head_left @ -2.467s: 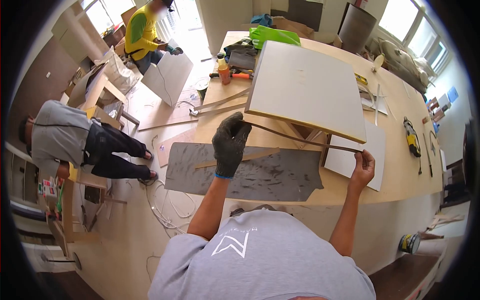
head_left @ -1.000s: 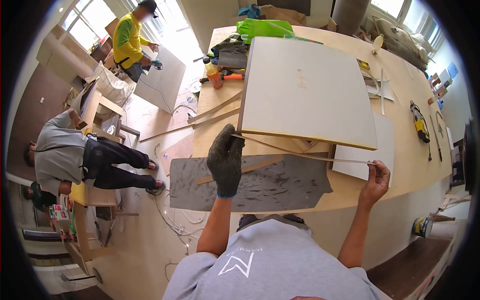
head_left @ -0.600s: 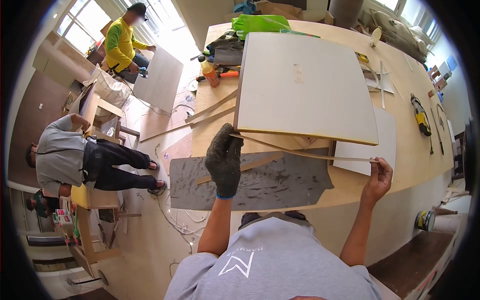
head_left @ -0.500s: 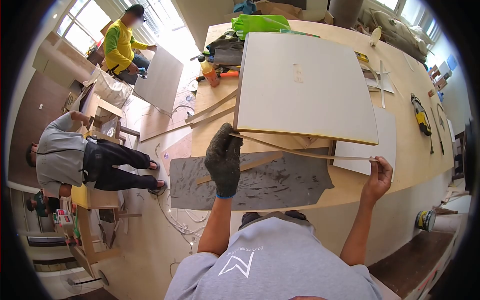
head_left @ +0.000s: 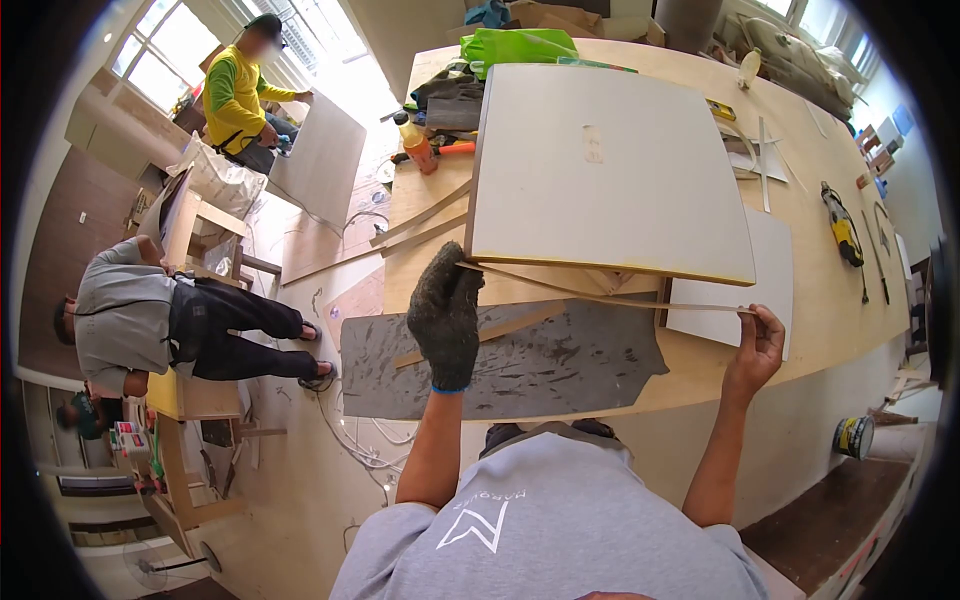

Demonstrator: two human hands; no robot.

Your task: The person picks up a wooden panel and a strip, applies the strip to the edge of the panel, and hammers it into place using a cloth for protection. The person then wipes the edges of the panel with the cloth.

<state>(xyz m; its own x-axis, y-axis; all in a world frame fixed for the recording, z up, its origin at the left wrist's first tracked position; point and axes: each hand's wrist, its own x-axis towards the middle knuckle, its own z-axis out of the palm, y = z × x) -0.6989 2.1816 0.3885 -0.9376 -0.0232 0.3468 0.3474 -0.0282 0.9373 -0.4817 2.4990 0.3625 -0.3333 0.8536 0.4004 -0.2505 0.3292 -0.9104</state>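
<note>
A thin strip of edge banding [head_left: 600,298] stretches between my two hands, just below the near edge of a white panel [head_left: 610,175]. My left hand [head_left: 445,315], in a dark knitted glove, pinches the strip's left end against the panel's near left corner. Bare, my right hand [head_left: 757,350] grips the right end between thumb and fingers. Toward the right the strip hangs a little apart from the panel edge, which looks yellowish. Under my hands lies a grey, stained sheet [head_left: 500,385], with a loose brown strip [head_left: 520,325] on it.
A second white board [head_left: 770,255] lies partly under the panel. On the wooden table [head_left: 830,310] are a yellow power tool [head_left: 842,225], an orange bottle [head_left: 416,142] and a green bag [head_left: 515,45]. Two people work at left, one holding a large board [head_left: 320,160].
My right hand has risen slightly, bringing the strip's right end nearer the panel edge. My left hand stays at the corner. The person in yellow has shifted their tool hand a little.
</note>
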